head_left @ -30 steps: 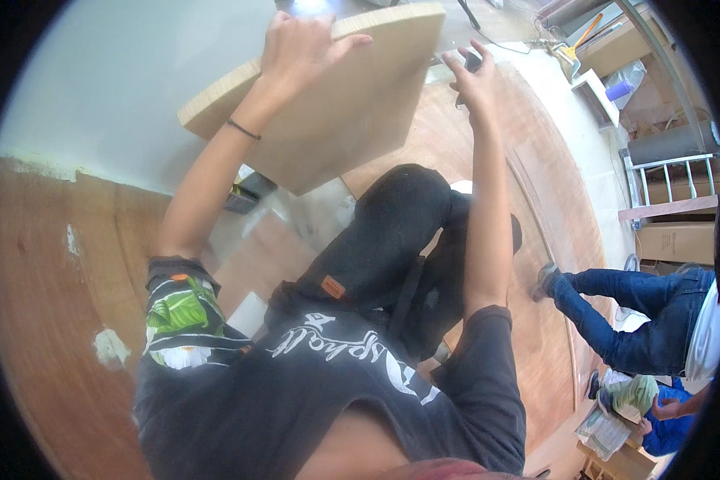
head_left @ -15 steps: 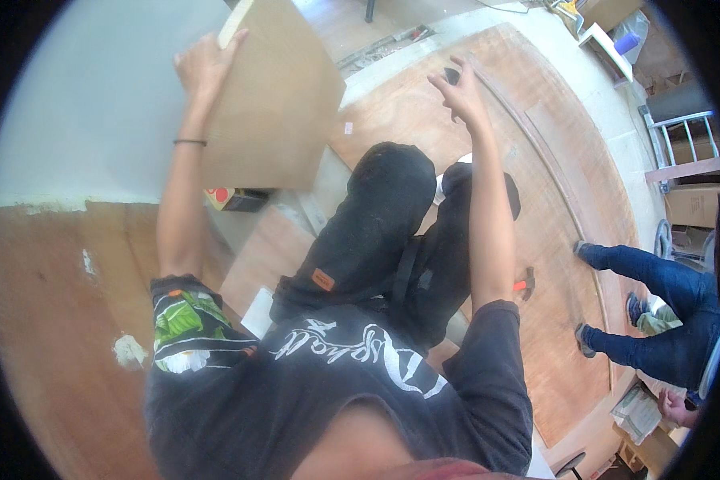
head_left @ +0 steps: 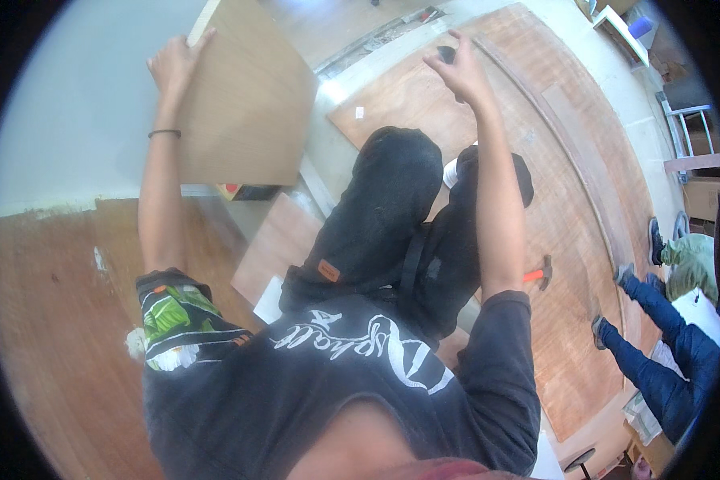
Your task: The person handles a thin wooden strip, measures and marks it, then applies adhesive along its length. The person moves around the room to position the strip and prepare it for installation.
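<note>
Upper left of the frame, we had our left hand point(head_left: 176, 66) closed over the edge of a pale wooden panel point(head_left: 248, 104), thumb lapped on the face, other fingers on the wall side; grip force couldn't be told. Panel stood tilted beside the pale wall point(head_left: 72, 112), contact with it unclear. Upper middle-right, our right hand point(head_left: 461, 70) was half open: thumb and forefinger spread, other fingers apparently curled round a dark object point(head_left: 446, 54), mostly hidden, kind not readable.

Step in hand, our read: steadying the panel one-handed, right hand occupied and well apart from it. Our judgement: any shift of the panel called for a second hold, so the right had to be freed first, and the lower edge had to clear the box point(head_left: 252, 193) showing just below it.

Count, going outward: one panel, one dark object, one box, one small wooden board point(head_left: 276, 244) left of our knees, one white item point(head_left: 451, 173) by the knees, one orange-handled hammer point(head_left: 539, 274) on one big plywood sheet point(head_left: 576, 336), right of centre. Far right: two co-workers visible, one in blue jeans point(head_left: 656, 340), one in light green trousers point(head_left: 690, 268).
</note>
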The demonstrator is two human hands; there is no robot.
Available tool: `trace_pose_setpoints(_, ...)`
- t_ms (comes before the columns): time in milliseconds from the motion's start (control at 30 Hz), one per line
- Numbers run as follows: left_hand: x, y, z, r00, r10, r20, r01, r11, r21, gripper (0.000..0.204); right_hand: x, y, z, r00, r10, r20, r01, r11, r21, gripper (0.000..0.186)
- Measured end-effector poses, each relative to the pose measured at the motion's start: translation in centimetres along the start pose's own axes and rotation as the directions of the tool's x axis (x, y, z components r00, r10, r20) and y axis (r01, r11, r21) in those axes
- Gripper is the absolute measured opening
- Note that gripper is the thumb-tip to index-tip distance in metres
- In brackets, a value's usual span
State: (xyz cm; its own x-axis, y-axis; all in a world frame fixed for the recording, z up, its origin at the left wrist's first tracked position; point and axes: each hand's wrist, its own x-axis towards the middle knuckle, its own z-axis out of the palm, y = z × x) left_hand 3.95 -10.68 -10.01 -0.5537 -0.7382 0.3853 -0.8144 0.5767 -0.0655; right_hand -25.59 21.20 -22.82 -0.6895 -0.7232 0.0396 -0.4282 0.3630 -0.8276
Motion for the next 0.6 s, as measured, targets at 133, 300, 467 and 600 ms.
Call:
trace_pose_setpoints(133, -0.2, -0.7, 0.4, 1.0, 0.006, 0.025, -0.005, 1.0, -0.011, 0.067, 0.0, -0.4, 0.2, 1.0, -0.029, 0.007, 0.029, 0.999, -0.033, 0.085)
trace_pose_setpoints(300, -0.9, -1.0, 1.8, 0.999, 0.011, 0.038, -0.011, 1.0, 0.007, 0.068, -0.2, -0.9, 0.5, 0.999, -0.04, -0.006, 0.039, 0.998, -0.051, 0.085)
trace_pose_setpoints(467, -1.5, -1.4, 3.1, 0.999, 0.019, 0.042, -0.018, 1.0, -0.017, 0.066, -0.3, -0.4, 0.3, 0.999, -0.032, 0.021, 0.033, 0.999, -0.039, 0.086)
trace_pose_setpoints(600, -1.6, -1.6, 3.4, 0.999, 0.044, 0.0, -0.044, 0.998, -0.041, 0.064, 0.0, 0.7, 0.9, 0.98, -0.176, -0.089, 0.173, 0.984, -0.044, 0.079)
